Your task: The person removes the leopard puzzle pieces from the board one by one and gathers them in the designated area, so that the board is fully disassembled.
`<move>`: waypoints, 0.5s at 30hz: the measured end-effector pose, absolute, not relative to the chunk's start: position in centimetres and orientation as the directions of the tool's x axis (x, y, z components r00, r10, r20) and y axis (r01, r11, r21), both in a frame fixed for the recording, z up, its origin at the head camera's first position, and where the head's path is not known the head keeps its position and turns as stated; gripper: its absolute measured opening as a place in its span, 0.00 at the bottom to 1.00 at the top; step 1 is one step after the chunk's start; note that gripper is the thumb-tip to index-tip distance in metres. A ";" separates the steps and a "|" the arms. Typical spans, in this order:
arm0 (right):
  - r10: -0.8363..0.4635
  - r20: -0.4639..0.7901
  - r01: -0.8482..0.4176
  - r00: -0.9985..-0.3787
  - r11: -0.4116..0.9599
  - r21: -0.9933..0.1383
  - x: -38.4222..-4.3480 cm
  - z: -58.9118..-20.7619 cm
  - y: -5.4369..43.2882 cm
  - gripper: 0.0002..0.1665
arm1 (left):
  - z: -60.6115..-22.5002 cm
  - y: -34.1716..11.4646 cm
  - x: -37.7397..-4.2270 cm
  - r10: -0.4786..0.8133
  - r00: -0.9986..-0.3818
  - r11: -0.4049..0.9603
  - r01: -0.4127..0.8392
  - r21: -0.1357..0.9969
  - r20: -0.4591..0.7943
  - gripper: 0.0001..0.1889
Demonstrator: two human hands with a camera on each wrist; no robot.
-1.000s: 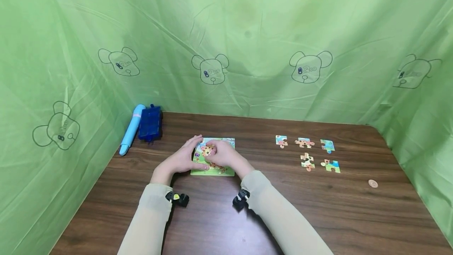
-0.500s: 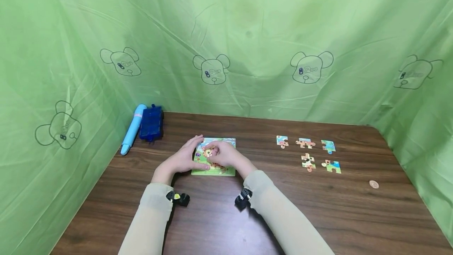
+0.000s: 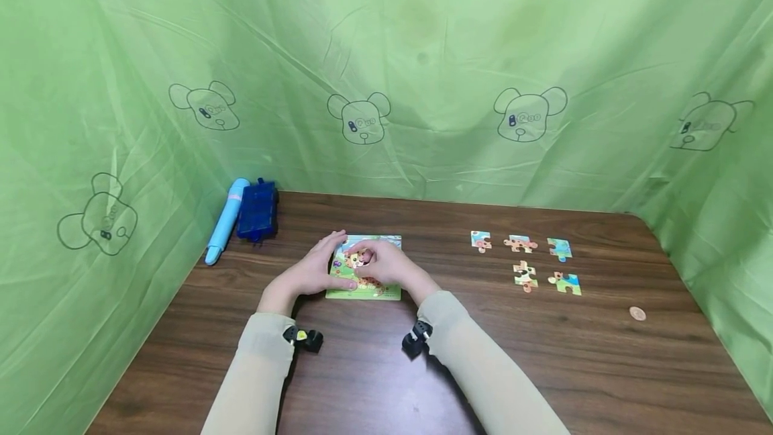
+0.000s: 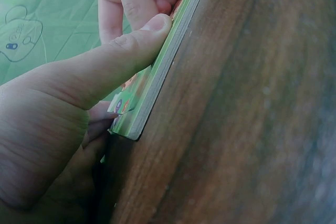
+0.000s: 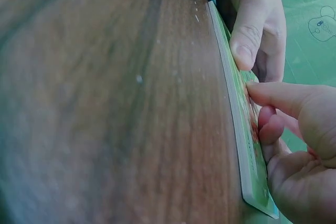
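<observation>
In the head view a small puzzle board (image 3: 338, 293) with a cartoon animal picture lies flat on the table. My left hand (image 3: 309, 269) holds the board at its left side, thumb (image 4: 156, 24) on the front part and fingers along the far left. My right hand (image 3: 391, 267) is over the middle of the board, thumb (image 5: 258, 91) and fingertips in a pinch around what looks like a puzzle piece (image 3: 364, 259). The other right fingers are curled. Most of that piece and some of the picture are hidden by the hands.
On the right lie several loose puzzle pieces (image 3: 525, 276) in two rows, and beyond them a small round disc (image 3: 637, 313). A light-blue tube-shaped object (image 3: 226, 220) and a dark-blue box (image 3: 258, 210) are at the back left. Green cloth (image 3: 423, 173) hangs behind the table.
The right thumb and fingers have shifted slightly to the right over the board. The left hand, board and loose pieces stay where they were.
</observation>
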State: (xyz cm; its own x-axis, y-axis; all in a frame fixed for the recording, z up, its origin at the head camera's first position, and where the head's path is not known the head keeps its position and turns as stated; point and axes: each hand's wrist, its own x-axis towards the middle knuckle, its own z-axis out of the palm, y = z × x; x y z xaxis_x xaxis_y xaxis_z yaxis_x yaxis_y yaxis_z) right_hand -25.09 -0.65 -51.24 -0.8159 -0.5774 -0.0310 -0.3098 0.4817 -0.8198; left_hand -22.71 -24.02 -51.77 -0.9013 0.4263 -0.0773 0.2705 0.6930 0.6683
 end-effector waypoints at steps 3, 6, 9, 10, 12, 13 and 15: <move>-0.582 -0.047 -0.284 -0.812 0.464 -0.839 -25.2 -51.1 -0.4 0.26 | -51.6 -23.9 -22.7 0.430 -0.900 0.689 0.271 0.673 -0.077 0.62; -0.584 -0.060 -0.265 -0.810 0.455 -0.850 -25.1 -50.9 -0.3 0.25 | -51.6 -23.8 -22.7 0.430 -0.899 0.688 0.269 0.674 -0.080 0.62; -0.581 -0.065 -0.253 -0.812 0.450 -0.856 -25.1 -50.9 -0.3 0.25 | -51.6 -23.8 -22.7 0.429 -0.899 0.690 0.264 0.674 -0.086 0.62; -0.580 -0.064 -0.252 -0.812 0.447 -0.858 -25.1 -50.8 -0.3 0.25 | -51.7 -23.8 -22.7 0.428 -0.900 0.689 0.263 0.675 -0.086 0.62; -0.581 -0.059 -0.250 -0.812 0.437 -0.864 -25.0 -50.8 -0.4 0.24 | -51.6 -23.8 -22.7 0.424 -0.901 0.690 0.257 0.677 -0.091 0.62; -0.582 -0.055 -0.251 -0.811 0.431 -0.867 -25.0 -50.9 -0.4 0.24 | -51.7 -23.8 -22.7 0.423 -0.901 0.689 0.256 0.678 -0.090 0.62; -0.586 -0.046 -0.255 -0.809 0.421 -0.871 -25.0 -51.0 -0.5 0.24 | -51.7 -23.9 -22.7 0.422 -0.902 0.687 0.253 0.681 -0.090 0.62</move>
